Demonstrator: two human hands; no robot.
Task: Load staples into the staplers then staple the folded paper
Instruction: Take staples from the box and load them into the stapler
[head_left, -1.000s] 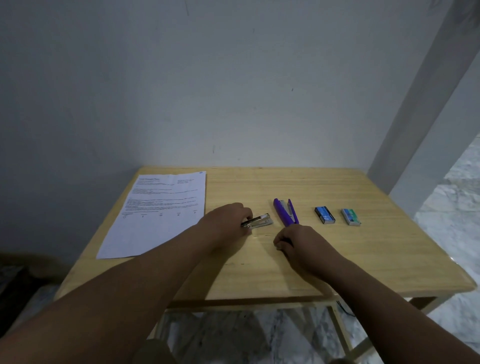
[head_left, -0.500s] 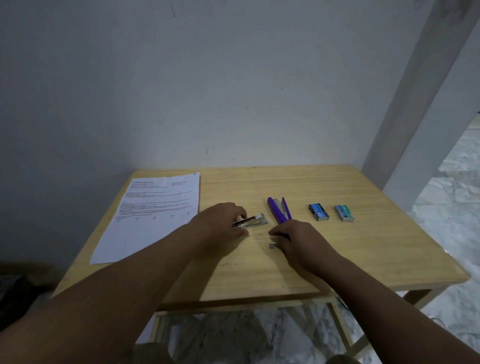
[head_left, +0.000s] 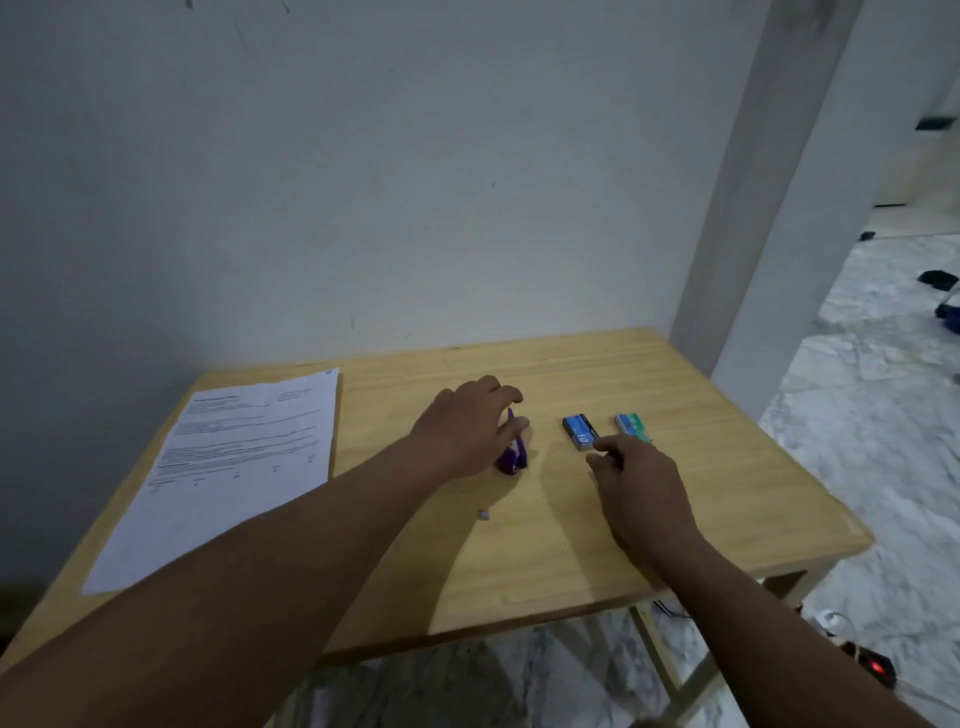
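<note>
A purple stapler lies on the wooden table. My left hand covers its front half, thumb on its right side and fingers curled over it. Just right of it sit a blue staple box and a green staple box. My right hand hovers with its fingertips at the blue box's near corner and holds nothing. A printed paper sheet lies flat at the table's left. The silver stapler is out of sight.
A tiny grey piece lies on the table in front of the purple stapler. The wall runs along the far edge, and a white pillar stands at the back right corner. A power strip lies on the marble floor.
My left hand let go of the silver stapler and moved right onto the purple stapler. My right hand left the tiny grey piece and reached forward to the blue box. The view shifted left.
</note>
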